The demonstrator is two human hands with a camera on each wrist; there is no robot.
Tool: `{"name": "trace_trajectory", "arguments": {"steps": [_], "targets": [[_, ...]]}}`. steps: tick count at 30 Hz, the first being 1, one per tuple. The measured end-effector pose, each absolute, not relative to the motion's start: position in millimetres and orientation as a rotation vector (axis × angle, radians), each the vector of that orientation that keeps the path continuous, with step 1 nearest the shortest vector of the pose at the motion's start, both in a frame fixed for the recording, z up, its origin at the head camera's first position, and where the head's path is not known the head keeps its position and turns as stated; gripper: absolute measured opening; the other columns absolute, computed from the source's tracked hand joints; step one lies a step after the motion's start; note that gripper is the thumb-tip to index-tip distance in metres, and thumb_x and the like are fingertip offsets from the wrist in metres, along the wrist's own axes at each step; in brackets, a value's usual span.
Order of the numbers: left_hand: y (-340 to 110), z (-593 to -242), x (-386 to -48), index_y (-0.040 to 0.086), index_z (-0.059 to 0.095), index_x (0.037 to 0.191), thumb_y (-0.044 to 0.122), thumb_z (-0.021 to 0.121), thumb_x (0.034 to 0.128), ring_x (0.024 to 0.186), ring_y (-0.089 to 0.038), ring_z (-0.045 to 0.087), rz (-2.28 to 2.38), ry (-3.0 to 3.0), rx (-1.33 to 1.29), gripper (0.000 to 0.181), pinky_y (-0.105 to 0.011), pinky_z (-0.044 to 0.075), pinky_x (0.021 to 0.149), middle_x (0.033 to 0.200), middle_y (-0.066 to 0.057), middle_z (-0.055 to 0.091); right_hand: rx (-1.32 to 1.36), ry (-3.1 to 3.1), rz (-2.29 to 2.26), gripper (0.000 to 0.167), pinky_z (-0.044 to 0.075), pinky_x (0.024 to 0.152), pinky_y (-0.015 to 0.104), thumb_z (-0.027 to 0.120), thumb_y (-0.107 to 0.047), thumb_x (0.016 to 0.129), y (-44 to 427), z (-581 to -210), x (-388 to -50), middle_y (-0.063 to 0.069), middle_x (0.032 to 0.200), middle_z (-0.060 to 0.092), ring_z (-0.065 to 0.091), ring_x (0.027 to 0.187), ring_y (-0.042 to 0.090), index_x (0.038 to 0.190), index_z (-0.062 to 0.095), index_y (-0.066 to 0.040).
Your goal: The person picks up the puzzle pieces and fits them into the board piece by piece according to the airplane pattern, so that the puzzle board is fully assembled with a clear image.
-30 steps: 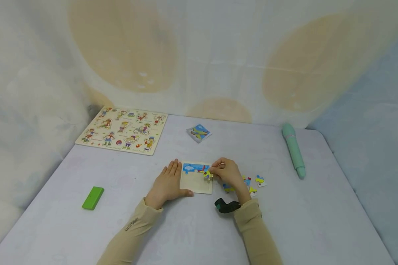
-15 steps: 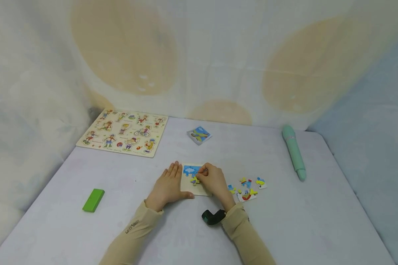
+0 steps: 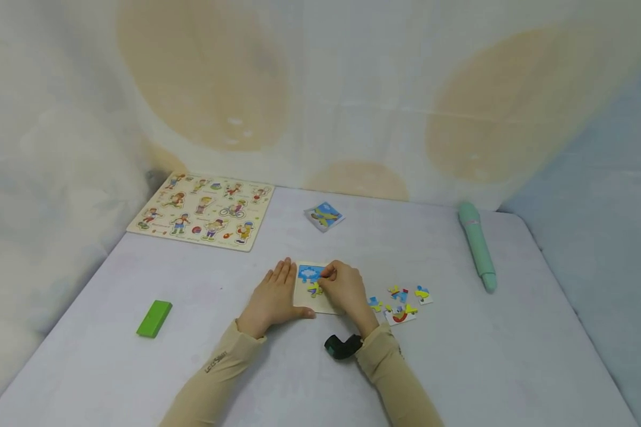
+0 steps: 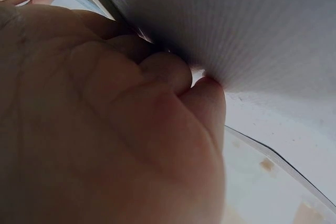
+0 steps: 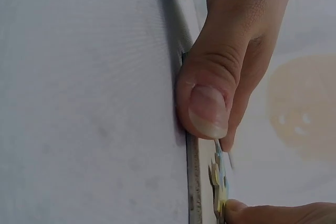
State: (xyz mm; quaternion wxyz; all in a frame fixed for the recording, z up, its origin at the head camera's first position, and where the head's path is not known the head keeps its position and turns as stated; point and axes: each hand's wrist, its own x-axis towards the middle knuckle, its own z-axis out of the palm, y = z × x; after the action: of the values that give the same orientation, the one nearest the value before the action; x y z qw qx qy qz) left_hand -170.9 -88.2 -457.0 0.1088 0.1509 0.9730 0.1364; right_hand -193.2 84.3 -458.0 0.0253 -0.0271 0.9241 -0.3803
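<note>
My left hand (image 3: 269, 302) lies against the left side of a small wooden puzzle board (image 3: 305, 302). Its fingers are straight, and its thumb stretches along the board's near edge. In the right wrist view that thumb (image 5: 207, 103) touches the edge. Along the top of the board lies a blue sky section with a white cloud (image 3: 308, 272). My right hand (image 3: 347, 290) is over the board's right part and pinches a yellow puzzle piece (image 3: 314, 290) just below the blue section. Its fingertips (image 5: 233, 208) meet the piece at the board's surface. The hand hides the board's upper right.
Several loose puzzle pieces (image 3: 400, 313) lie to the right. A small airplane picture (image 3: 324, 216) is beyond the board. At the back left is a large picture board (image 3: 197, 213); a green block (image 3: 154, 318) lies left, a mint-green microphone-shaped object (image 3: 478, 246) far right.
My right hand has carried the yellow piece leftward from the board's right edge to below the blue section, then held nearly still. The left hand has stayed at the board.
</note>
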Motion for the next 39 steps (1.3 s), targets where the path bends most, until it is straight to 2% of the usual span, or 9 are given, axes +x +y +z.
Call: {"name": "trace_trajectory", "arguments": {"steps": [4, 10, 19, 27, 34, 39], "targets": [[-85, -456, -172, -0.006, 0.021, 0.151, 0.067, 0.071, 0.0730, 0.150, -0.035, 0.017, 0.389, 2.858, 0.442, 0.118, -0.049, 0.021, 0.121, 0.160, -0.023, 0.017, -0.091, 2.891, -1.048, 0.007, 0.044, 0.059, 0.025, 0.074, -0.018, 0.083, 86, -453, -194, 0.000, 0.078, 0.070, 0.060, 0.067, 0.011, 0.087, 0.070, -0.013], [-82, -455, -172, -0.006, 0.021, 0.151, 0.067, 0.070, 0.0738, 0.150, -0.035, 0.017, 0.377, 2.842, 0.457, 0.118, -0.049, 0.021, 0.121, 0.160, -0.023, 0.017, -0.071, 2.965, -0.885, 0.009, 0.040, 0.057, 0.026, 0.075, -0.020, 0.083, 88, -449, -194, -0.001, 0.076, 0.068, 0.057, 0.064, 0.012, 0.089, 0.070, -0.015], [-83, -452, -173, -0.008, 0.021, 0.151, 0.066, 0.071, 0.0739, 0.150, -0.036, 0.017, 0.381, 2.859, 0.443, 0.117, -0.049, 0.021, 0.121, 0.160, -0.024, 0.018, -0.131, 2.885, -1.127, 0.012, 0.036, 0.055, 0.022, 0.073, -0.022, 0.086, 96, -460, -200, -0.001, 0.070, 0.059, 0.049, 0.061, 0.011, 0.091, 0.068, -0.013], [-85, -454, -171, -0.007, 0.020, 0.151, 0.066, 0.071, 0.0740, 0.150, -0.036, 0.017, 0.381, 2.851, 0.439, 0.117, -0.049, 0.021, 0.121, 0.160, -0.024, 0.016, -0.204, 2.632, -1.298, 0.019, 0.046, 0.066, 0.023, 0.062, -0.026, 0.095, 138, -458, -202, 0.003, 0.091, 0.070, 0.059, 0.079, 0.012, 0.104, 0.068, -0.011], [-88, -456, -173, -0.006, 0.019, 0.151, 0.066, 0.071, 0.0739, 0.150, -0.036, 0.015, 0.383, 2.849, 0.442, 0.118, -0.049, 0.020, 0.122, 0.160, -0.023, 0.014, -0.158, 2.596, -1.221, 0.022, 0.052, 0.073, 0.025, 0.061, -0.025, 0.096, 178, -459, -199, 0.005, 0.096, 0.070, 0.062, 0.082, 0.012, 0.109, 0.067, -0.008], [-88, -456, -173, -0.006, 0.018, 0.152, 0.066, 0.070, 0.0744, 0.150, -0.036, 0.013, 0.402, 2.831, 0.428, 0.118, -0.049, 0.019, 0.122, 0.161, -0.023, 0.013, -0.206, 2.580, -1.187, 0.025, 0.052, 0.079, 0.029, 0.065, -0.021, 0.093, 205, -457, -192, 0.005, 0.099, 0.070, 0.063, 0.088, 0.013, 0.114, 0.066, -0.007]]}}
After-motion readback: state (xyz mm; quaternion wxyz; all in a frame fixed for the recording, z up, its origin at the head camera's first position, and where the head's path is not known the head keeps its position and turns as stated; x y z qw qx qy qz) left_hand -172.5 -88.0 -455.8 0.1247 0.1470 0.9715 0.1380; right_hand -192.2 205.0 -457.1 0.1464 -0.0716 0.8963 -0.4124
